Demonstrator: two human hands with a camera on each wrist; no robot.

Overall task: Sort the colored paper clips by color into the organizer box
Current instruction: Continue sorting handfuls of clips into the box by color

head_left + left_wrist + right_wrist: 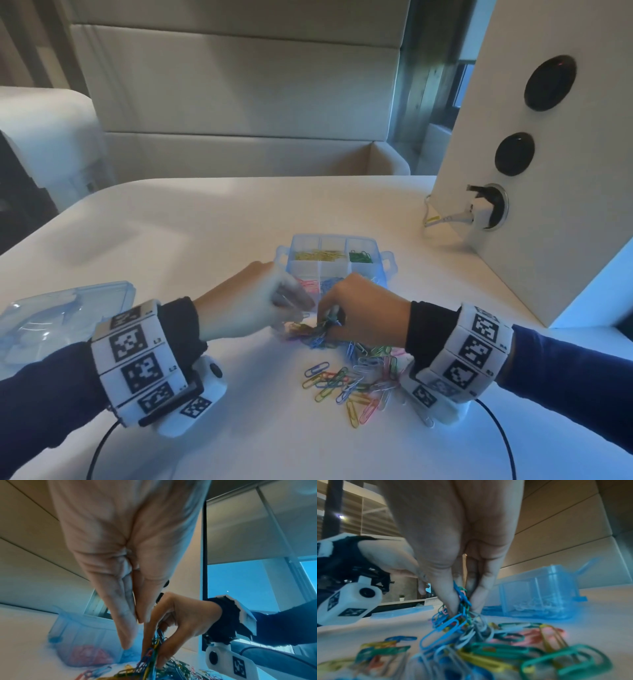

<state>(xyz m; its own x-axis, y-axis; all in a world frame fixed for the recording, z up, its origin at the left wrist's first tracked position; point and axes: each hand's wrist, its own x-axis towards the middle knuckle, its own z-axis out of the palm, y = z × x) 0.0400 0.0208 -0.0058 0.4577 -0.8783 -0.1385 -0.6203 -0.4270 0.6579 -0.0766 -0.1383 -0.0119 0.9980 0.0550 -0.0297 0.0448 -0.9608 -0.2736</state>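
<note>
The clear blue organizer box (pixel 385 262) stands mid-table and holds yellow clips (pixel 320 255), green clips (pixel 359 257), pink clips (pixel 308 284) and blue clips (pixel 328 283) in separate compartments. In front of it lies a loose pile of mixed clips (pixel 356 380). My right hand (pixel 330 325) pinches a tangled, mostly blue bunch of clips (pixel 453 623) just above the pile's far end. In the right wrist view the right hand (pixel 464 605) has thumb and fingers closed round that bunch. My left hand (pixel 303 305), blurred, reaches toward the bunch from the left. Its fingers (pixel 126 628) are straight and nothing shows between them.
The box's clear lid (pixel 61 315) lies at the table's left edge. A white pillar (pixel 513 171) with sockets and a plugged-in charger (pixel 479 209) stands at the right. A black cable (pixel 503 442) runs across the table's near edge.
</note>
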